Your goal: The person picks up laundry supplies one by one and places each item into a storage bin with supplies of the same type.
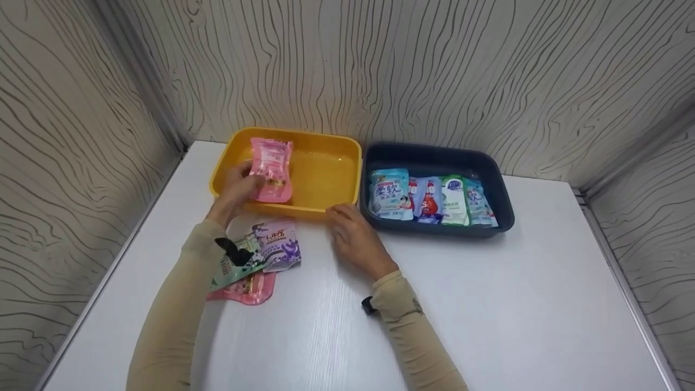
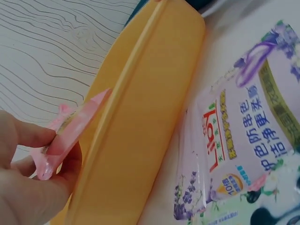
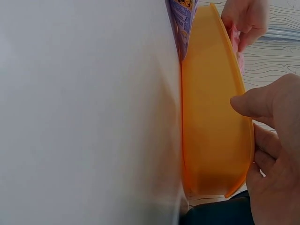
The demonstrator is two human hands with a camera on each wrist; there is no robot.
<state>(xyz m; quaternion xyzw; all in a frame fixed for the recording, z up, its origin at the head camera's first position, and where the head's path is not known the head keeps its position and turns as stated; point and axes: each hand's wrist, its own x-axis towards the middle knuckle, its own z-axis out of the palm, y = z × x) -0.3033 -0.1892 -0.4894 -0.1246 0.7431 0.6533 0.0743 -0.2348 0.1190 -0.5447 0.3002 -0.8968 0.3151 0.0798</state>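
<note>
My left hand [image 1: 239, 187] pinches a pink pouch [image 1: 272, 168] by its left edge, over the left side of the yellow bin [image 1: 326, 208]. In the left wrist view, the thumb and fingers hold the pink pouch [image 2: 75, 126] at the bin's rim. My right hand [image 1: 358, 239] grips the rim at the yellow bin's front right corner; in the right wrist view its thumb lies on the outer side and its fingers at the rim. Below the left wrist lie a purple pouch [image 1: 282, 247], a green pouch [image 1: 231, 269] and another pink pouch [image 1: 255, 288], overlapping.
A dark blue bin [image 1: 450, 228] stands against the right end of the yellow bin. Inside it several detergent pouches, such as a light blue pouch [image 1: 390, 195] and a white-and-green pouch [image 1: 454, 201], lie side by side. Wood-grain panels [image 1: 304, 65] enclose the white table [image 1: 516, 315].
</note>
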